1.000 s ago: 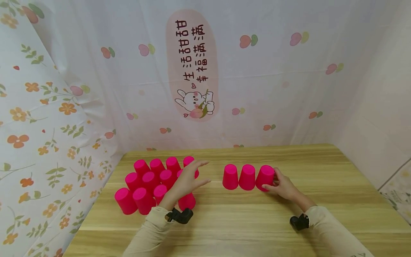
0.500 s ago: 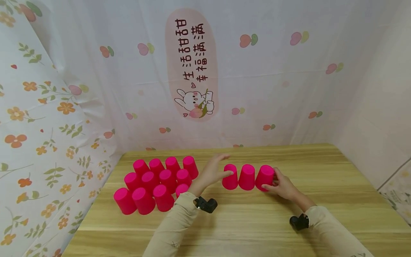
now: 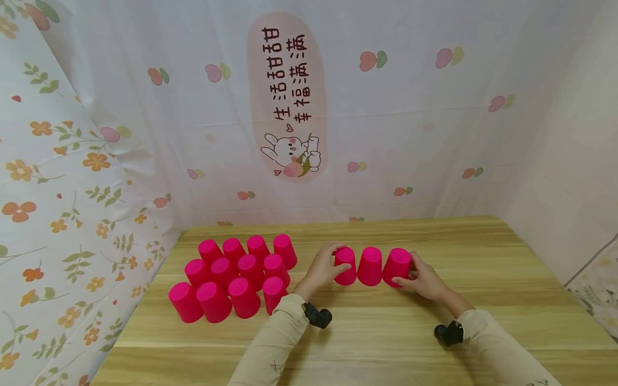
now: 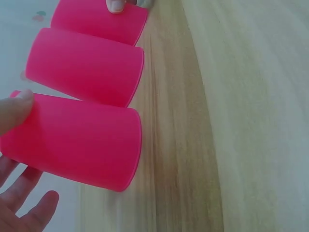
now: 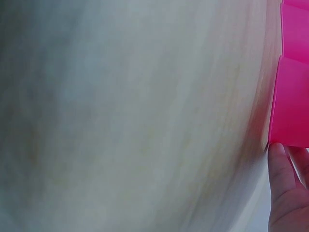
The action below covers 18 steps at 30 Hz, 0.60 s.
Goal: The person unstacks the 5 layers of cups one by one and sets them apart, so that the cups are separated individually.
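Note:
Three pink cups stand upside down in a row. My left hand (image 3: 324, 272) holds the left cup (image 3: 344, 273), thumb on its near side and fingers round the far side. In the left wrist view the thumb (image 4: 18, 110) lies on that cup (image 4: 82, 140), with fingers partly behind it. The middle cup (image 3: 370, 266) is untouched. At the right end, my right hand (image 3: 425, 279) grips the right cup (image 3: 398, 265) between thumb and fingers; in the right wrist view only part of this cup (image 5: 292, 104) shows.
On the left of the wooden table (image 3: 367, 343), several more upturned pink cups (image 3: 212, 303) stand in three rows. A printed cloth (image 3: 386, 118) hangs behind the table, a flowered one (image 3: 72, 214) at the left. Each wrist wears a black camera (image 3: 317, 316).
My left hand has moved right, from above the grouped cups to the left cup of the row, and now holds it. The right hand stays on the right cup.

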Motion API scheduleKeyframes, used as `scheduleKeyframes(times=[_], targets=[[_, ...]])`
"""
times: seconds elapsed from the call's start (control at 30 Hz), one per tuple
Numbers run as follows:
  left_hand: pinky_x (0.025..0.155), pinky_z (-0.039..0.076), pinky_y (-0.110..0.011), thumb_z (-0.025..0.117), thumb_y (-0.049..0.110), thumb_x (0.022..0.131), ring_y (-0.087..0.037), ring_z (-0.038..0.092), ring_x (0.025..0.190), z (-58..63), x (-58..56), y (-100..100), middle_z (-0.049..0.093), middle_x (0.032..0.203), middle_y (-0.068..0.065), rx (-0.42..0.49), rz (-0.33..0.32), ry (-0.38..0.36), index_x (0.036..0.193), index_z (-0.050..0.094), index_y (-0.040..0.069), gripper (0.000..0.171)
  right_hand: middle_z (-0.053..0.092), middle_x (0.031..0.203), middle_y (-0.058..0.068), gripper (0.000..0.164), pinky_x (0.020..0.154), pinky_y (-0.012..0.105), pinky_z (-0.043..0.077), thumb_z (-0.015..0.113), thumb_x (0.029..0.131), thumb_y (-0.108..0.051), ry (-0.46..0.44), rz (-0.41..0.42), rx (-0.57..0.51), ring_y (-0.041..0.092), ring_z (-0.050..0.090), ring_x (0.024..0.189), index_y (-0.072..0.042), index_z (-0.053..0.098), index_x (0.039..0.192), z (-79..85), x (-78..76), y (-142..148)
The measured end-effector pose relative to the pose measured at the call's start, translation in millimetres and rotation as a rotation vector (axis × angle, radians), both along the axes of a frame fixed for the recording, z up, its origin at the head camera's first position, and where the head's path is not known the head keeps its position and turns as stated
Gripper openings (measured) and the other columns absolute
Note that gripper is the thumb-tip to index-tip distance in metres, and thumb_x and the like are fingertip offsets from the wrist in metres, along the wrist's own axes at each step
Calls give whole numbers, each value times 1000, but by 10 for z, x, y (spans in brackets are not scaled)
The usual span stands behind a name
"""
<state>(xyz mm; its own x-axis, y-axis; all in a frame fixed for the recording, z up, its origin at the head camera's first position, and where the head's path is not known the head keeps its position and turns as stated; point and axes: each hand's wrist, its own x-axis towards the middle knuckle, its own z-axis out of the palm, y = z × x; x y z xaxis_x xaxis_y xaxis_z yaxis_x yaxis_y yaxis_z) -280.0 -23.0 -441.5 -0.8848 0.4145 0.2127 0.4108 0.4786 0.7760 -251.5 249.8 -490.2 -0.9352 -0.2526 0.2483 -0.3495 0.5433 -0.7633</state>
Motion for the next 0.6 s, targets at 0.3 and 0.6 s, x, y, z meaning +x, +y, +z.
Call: scheduleKeyframes(times=[0.3, 0.6], targets=[[77, 48, -32, 68, 10, 77, -25, 50, 102, -21, -9, -6, 49, 118, -11, 50, 17, -44, 122, 49, 5, 50, 55, 103, 19, 53, 72, 39, 50, 72, 74, -16, 2, 1, -11, 35, 57, 89, 0, 37, 112, 18, 0, 1], [74, 49, -28, 68, 9, 77, -28, 51, 103, 142, -51, -29, 51, 117, -12, -33, 24, -67, 121, 49, 2, 49, 55, 103, 19, 54, 72, 38, 51, 72, 74, -14, 8, 5, -22, 34, 57, 89, 0, 38, 112, 7, 12, 8]])
